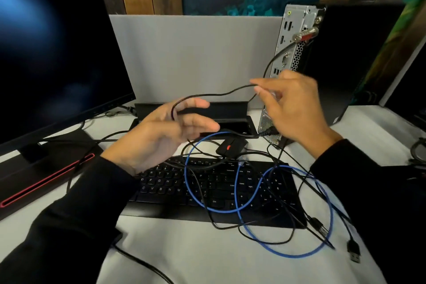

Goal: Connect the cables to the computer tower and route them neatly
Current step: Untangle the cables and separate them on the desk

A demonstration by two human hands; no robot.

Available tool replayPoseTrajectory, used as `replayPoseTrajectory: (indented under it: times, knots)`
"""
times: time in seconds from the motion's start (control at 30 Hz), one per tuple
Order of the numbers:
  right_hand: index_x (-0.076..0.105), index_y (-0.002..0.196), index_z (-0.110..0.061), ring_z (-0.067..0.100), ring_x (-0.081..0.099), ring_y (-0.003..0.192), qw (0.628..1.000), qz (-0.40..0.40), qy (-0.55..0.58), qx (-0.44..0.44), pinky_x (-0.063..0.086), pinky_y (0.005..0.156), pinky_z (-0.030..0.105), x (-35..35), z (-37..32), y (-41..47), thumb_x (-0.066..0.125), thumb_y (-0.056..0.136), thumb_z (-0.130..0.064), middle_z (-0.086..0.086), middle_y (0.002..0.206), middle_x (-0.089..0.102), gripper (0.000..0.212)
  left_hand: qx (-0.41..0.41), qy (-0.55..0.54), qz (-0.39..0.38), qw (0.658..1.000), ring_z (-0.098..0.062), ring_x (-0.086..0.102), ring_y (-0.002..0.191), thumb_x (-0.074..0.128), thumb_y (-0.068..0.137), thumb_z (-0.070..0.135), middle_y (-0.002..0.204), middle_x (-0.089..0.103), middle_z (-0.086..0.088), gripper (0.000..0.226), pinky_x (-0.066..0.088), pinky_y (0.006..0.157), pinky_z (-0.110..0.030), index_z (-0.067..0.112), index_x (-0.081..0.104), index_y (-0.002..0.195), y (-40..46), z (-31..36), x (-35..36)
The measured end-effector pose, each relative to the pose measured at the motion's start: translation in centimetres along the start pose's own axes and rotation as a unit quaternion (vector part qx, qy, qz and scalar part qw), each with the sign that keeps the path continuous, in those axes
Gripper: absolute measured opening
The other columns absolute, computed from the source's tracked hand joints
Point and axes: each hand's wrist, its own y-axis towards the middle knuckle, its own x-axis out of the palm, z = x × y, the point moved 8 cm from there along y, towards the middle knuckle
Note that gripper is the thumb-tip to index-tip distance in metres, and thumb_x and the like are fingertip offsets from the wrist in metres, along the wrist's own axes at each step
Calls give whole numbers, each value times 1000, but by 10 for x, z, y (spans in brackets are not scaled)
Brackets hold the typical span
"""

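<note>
The keyboard (207,189) is flat, black plastic, and its white key letters can be read: C, V, B, N, Ctrl. A thin black cable (214,94) hangs in a soft curve between both hands. The left hand (161,136) has relaxed, half-spread fingers, and the cable loops over them. The right hand (292,108) pinches the cable near its end, just in front of the tower (292,37), whose grey metal back has a honeycomb grille. A smooth blue cable (285,253) lies coiled across the keyboard and the white desk (207,260).
</note>
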Motion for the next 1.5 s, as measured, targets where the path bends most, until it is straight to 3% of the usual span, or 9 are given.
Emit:
replayPoseTrajectory:
  times: [0.1,0.23,0.47,0.6,0.73,0.97,1.17,1.37,1.5]
  knots:
    - [76,121,-22,13,44,72,998,18,0,-55,35,58,25,-11,-10,12,67,99,-27,1,81,47,24,14,84,105,991,-33,70,95,78,75,40,95,74,-19,58,47,95,-44,7,63,120,-5,28,-11]
    - [79,116,-24,22,46,67,986,-2,-12,-168,44,53,36,-11,-44,14,66,99,-29,6,83,45,22,-2,223,194,955,-24,55,58,47,104,50,68,66,-12,48,49,62,-31,10,74,103,-9,48,7]
    - [81,111,-20,21,48,63,964,10,11,-265,45,52,37,-32,-93,20,69,97,-22,6,80,48,18,0,235,162,958,-23,35,56,49,108,26,62,46,-5,6,34,57,-40,26,46,113,-14,32,39]
    - [81,110,-14,9,46,65,964,-1,70,-256,39,61,20,-55,-100,26,78,92,-25,-1,74,54,21,0,167,146,975,-20,65,71,46,107,7,92,74,-9,48,56,64,-32,32,36,147,-13,29,46]
    - [79,95,-13,5,46,51,977,-36,197,-78,40,56,18,-60,-77,31,86,82,-34,0,59,56,26,44,83,175,980,-13,45,56,29,94,-20,88,62,-13,42,33,45,-21,-1,66,92,-20,48,36]
    - [68,85,-6,7,32,46,812,-370,414,180,35,39,18,-6,-61,-24,69,94,-11,-4,55,45,10,28,-165,268,949,-16,11,62,36,63,9,66,26,-1,8,13,50,-28,17,37,65,-53,39,-11]
    - [79,98,-23,9,41,52,970,-138,172,102,39,56,24,-22,-38,-9,62,103,-30,12,65,61,19,-19,-81,189,978,-13,5,52,46,101,46,60,7,2,44,9,45,-26,16,65,75,-51,41,-2]
    - [73,87,-24,13,50,67,992,-95,61,63,44,66,29,0,-54,-8,57,104,-29,-12,62,58,24,4,-130,-134,982,-11,22,47,42,105,26,54,26,4,29,20,48,-29,5,61,96,-53,50,83]
    - [64,77,-19,18,48,53,989,-138,40,29,42,52,35,16,-73,-16,53,105,-31,-3,54,49,33,64,-196,-134,969,-10,22,49,52,103,26,56,28,5,22,23,50,-25,9,64,99,-51,59,89]
